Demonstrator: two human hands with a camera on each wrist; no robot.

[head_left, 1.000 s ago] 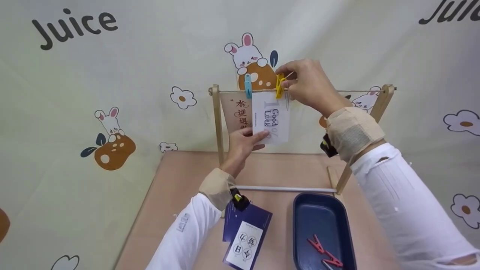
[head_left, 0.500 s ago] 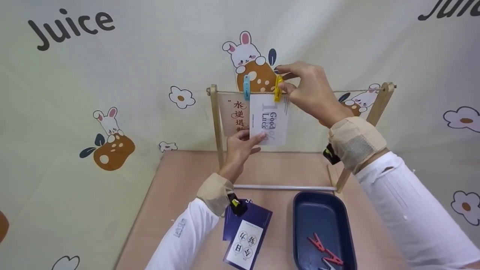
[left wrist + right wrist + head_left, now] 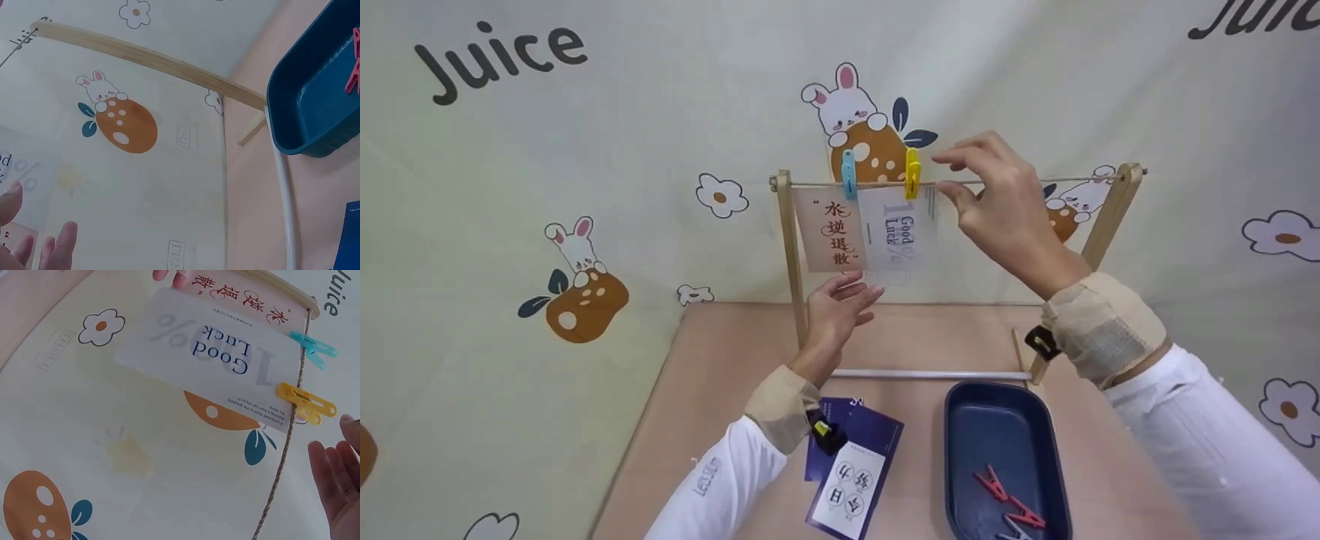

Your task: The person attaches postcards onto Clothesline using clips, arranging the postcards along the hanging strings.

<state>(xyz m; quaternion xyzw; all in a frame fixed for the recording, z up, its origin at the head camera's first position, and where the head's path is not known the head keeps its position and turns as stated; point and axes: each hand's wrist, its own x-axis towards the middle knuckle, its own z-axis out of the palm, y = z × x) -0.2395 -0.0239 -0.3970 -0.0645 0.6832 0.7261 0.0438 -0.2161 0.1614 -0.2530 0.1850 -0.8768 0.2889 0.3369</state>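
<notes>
A white "Good Luck" card (image 3: 889,225) hangs from a thin rope (image 3: 275,481), overlapping a pinkish card (image 3: 826,234) with red characters at its left. A yellow clothespin (image 3: 912,174) clips the white card's top to the rope. Further left, a light blue clothespin (image 3: 849,175) grips the rope where the two cards meet. My right hand (image 3: 1009,206) is just right of the yellow clothespin, thumb and fingers spread apart and holding nothing. Below the cards' lower edges is my left hand (image 3: 838,315), fingers loosely extended, with nothing in it.
The rope runs between two wooden posts (image 3: 790,255), joined low down by a white rod (image 3: 922,374). A dark blue tray (image 3: 951,450) holds red clothespins (image 3: 994,484) and a grey one (image 3: 1014,529). Purple cards (image 3: 877,426) lie left of it on the pink tabletop (image 3: 720,360).
My right hand has let go of the yellow clothespin and moved right. My left hand has released the white card and dropped lower, so the card hangs freely and the pinkish card shows more fully.
</notes>
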